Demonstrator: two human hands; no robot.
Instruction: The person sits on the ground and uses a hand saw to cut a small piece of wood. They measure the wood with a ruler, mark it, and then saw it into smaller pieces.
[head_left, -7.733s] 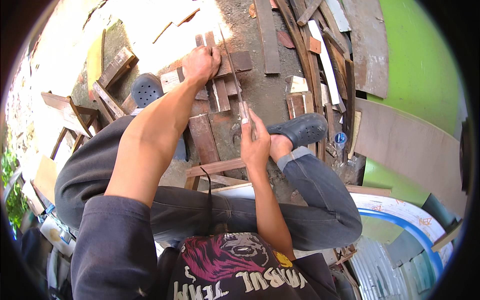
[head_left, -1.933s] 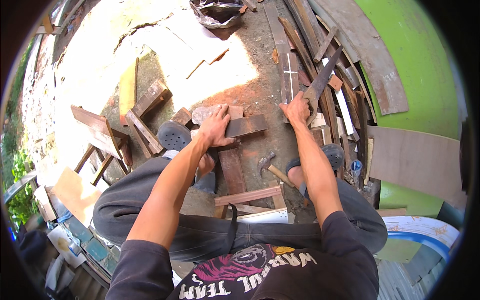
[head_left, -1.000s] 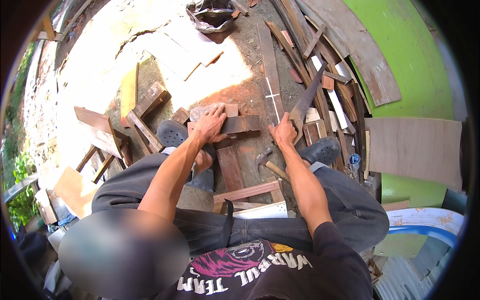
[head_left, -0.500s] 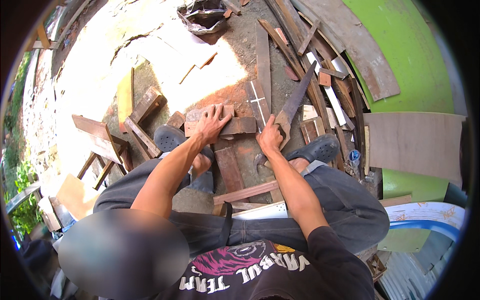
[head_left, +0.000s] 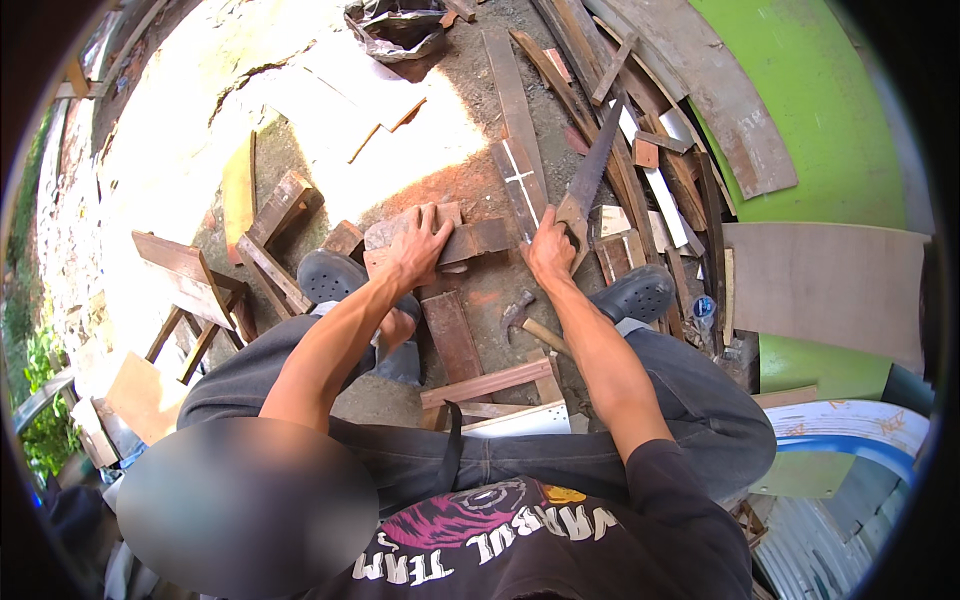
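Note:
My left hand (head_left: 418, 250) lies with fingers spread on top of a worn reddish block (head_left: 385, 232), pressing down beside a short brown piece of wood (head_left: 478, 240). What lies beneath the palm is hidden. My right hand (head_left: 550, 252) is wrapped round the wooden handle of a handsaw (head_left: 600, 155), whose dark toothed blade points away and to the right, raised off the wood. Just left of the saw, a dark board (head_left: 520, 185) marked with white crossing lines lies on the ground. A hammer (head_left: 516, 312) rests below my right wrist, its handle partly under my forearm.
Offcuts and long planks (head_left: 575, 100) are heaped along the right, beside a green panel (head_left: 840, 120). At left stand a small wooden frame (head_left: 190, 285) and a propped timber piece (head_left: 285, 205). A dark plastic bag (head_left: 400, 35) sits at the far side. My shoes (head_left: 640, 292) flank the work.
My right hand and the saw handle have shifted slightly right, while the blade stands steeper. The short brown wood has tilted, its right end higher. More of the hammer shows.

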